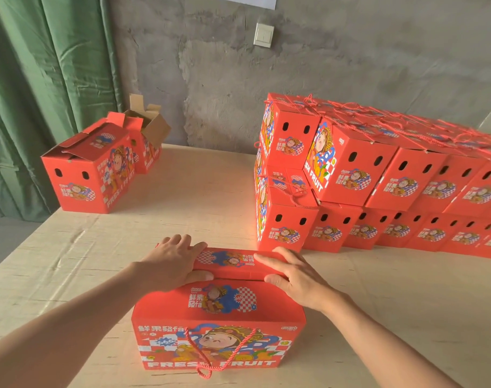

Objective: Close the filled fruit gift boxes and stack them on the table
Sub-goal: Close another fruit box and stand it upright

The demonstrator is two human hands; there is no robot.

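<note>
My left hand (173, 261) and right hand (294, 278) both hold the lid flap (233, 264) of the gift box (219, 326), which stands at the middle of the table's (196, 197) near edge. Each hand lies half open: the fingers reach almost straight over the top of the flap, and the thumb tucks against its near edge, so the flap is pinched at both ends. My left fingertips drop behind the flap's far side and I cannot see them. The nearer flap lies flat below my thumbs; what is inside the box is hidden. A red rope handle (210, 357) hangs down the box's front face.

A stack of closed boxes (350, 177) fills the table's right side, cut off by the picture's edge. Two open boxes (93, 169) stand at the far left corner, one largely hidden behind the other, with a brown carton (152, 121) behind them.
</note>
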